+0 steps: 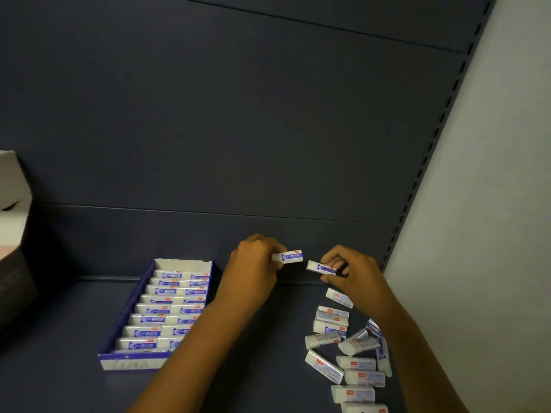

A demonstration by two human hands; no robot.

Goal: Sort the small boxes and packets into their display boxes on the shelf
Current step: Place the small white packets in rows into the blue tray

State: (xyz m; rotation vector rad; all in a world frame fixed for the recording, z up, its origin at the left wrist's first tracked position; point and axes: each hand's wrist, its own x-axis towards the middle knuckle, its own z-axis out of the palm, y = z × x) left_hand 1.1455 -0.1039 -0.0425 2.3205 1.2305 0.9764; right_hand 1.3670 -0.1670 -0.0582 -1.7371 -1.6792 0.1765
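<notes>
here, two hands [253, 263] [348, 272], two packets [287, 256] [322, 268]

two hands [253, 263], one display box [131, 308]

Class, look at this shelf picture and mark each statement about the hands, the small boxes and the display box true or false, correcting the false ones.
1. Each hand holds one small box. True: the left hand grips a small box, the right hand another small box.
2. The display box is empty. False: it holds rows of boxes.
3. The loose pile lies right of the display box. True.
4. The two held boxes touch. False: a gap separates them.
</notes>
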